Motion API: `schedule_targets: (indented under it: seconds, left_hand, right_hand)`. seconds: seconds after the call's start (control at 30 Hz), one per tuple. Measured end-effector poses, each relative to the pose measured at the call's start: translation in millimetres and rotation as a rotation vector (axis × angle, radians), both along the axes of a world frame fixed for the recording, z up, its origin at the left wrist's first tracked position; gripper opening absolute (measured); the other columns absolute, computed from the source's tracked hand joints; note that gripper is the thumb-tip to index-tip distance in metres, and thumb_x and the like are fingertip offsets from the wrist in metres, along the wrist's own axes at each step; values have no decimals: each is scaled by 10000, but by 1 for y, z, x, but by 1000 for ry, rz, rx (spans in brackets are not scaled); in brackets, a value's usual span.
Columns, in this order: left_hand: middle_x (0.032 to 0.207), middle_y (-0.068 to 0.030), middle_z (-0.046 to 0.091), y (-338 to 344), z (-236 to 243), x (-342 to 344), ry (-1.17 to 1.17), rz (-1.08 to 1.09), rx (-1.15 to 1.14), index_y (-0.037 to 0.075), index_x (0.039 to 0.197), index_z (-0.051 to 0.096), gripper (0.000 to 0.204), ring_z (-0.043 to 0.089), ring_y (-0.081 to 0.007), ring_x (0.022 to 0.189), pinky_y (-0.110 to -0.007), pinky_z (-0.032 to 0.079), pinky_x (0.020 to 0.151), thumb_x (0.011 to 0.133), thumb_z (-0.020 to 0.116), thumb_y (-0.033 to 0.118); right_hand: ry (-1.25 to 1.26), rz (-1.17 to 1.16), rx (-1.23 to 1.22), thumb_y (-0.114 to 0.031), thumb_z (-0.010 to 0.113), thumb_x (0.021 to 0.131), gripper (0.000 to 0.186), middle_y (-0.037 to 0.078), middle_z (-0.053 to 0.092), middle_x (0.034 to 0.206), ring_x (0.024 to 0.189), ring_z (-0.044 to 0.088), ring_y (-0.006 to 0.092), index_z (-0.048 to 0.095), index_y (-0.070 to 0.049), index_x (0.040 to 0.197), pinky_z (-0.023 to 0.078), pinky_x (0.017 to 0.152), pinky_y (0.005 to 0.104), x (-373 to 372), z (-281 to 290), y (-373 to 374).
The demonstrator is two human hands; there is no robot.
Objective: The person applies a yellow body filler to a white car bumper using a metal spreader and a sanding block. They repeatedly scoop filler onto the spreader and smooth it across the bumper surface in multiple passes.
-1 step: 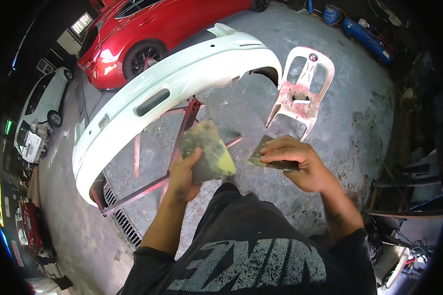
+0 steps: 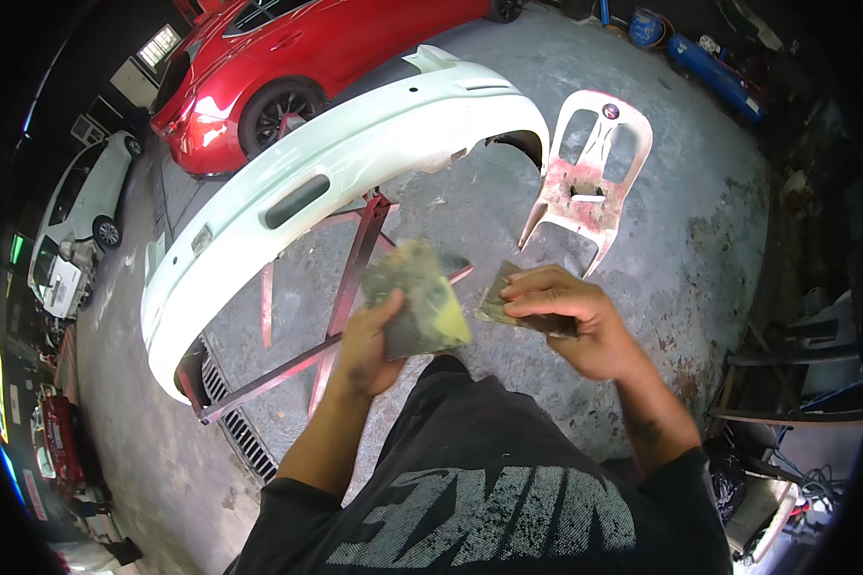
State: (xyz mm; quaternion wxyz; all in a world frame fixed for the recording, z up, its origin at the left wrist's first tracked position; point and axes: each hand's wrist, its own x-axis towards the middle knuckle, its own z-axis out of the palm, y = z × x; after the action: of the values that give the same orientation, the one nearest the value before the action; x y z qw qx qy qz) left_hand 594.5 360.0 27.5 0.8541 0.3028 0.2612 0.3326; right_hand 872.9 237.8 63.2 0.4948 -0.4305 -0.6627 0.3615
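My left hand (image 2: 374,340) grips a flat rectangular putty board (image 2: 408,321) by its left edge, thumb on top. The board is dark and stained, with yellow-green putty (image 2: 444,318) smeared near its right side. Across a small gap, my right hand (image 2: 575,321) pinches a thin, dark putty spreader (image 2: 494,295), fingers over the top. Yellowish smears mark its left edge. Board and spreader are apart. Beyond both hands, a white car bumper (image 2: 355,144) curves across a reddish metal stand (image 2: 355,259); neither hand touches it.
A white plastic chair (image 2: 594,177) with red stains stands beyond my right hand. Behind the bumper is a red car (image 2: 288,57); a white car (image 2: 81,211) is far left. A floor drain grate (image 2: 244,431) lies lower left, a blue tank (image 2: 714,77) upper right.
The putty board has shifted slightly right in my left hand. My right hand with the spreader has come slightly left, so the gap between them is smaller.
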Motion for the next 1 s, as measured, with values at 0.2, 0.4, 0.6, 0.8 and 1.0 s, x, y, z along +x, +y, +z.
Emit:
schedule_targets:
  seconds: [0.2, 0.4, 0.6, 0.8, 1.0]
  left_hand:
    - [1309, -139, 663, 18, -19, 67, -141, -143, -182, 24, 1445, 498, 418, 683, -284, 1197, -485, 596, 963, 1078, 557, 217]
    - [1337, -157, 650, 90, -6, 70, -161, 17, -27, 10, 1460, 489, 454, 671, -298, 1209, -488, 570, 1017, 1045, 600, 158]
    - [1340, -192, 645, 201, 8, 63, 7, 46, 151, -36, 1464, 462, 483, 679, -329, 1204, -501, 584, 1025, 1022, 614, 86]
    - [1285, -162, 677, 278, 13, 88, 78, -115, 208, -50, 1425, 498, 461, 711, -264, 1125, -443, 620, 956, 997, 635, 54]
    - [1251, -153, 697, 311, 30, 112, 119, -174, 201, -48, 1413, 525, 465, 721, -245, 1085, -406, 629, 900, 984, 658, 73]
  right_hand:
    - [20, -330, 203, 148, 713, 732, 558, 124, 636, 1372, 1336, 565, 329, 773, -107, 1225, 470, 1101, 421, -27, -70, 30]
    - [-739, -449, 73, 11, 777, 778, 447, -17, 724, 1216, 1227, 628, 296, 807, -228, 1155, 513, 964, 419, 41, -93, 79]
    - [-640, -423, -37, 23, 767, 772, 481, 6, 721, 1215, 1188, 641, 288, 794, -223, 1185, 514, 999, 404, 83, -73, 156]
    - [-845, -316, 161, -24, 810, 734, 468, -4, 716, 1254, 1266, 612, 311, 805, -253, 1142, 497, 1018, 463, 93, 17, 228]
    - [-1045, -112, 285, -66, 792, 743, 475, -52, 682, 1297, 1335, 563, 254, 792, -312, 1148, 461, 1017, 520, 100, 59, 287]
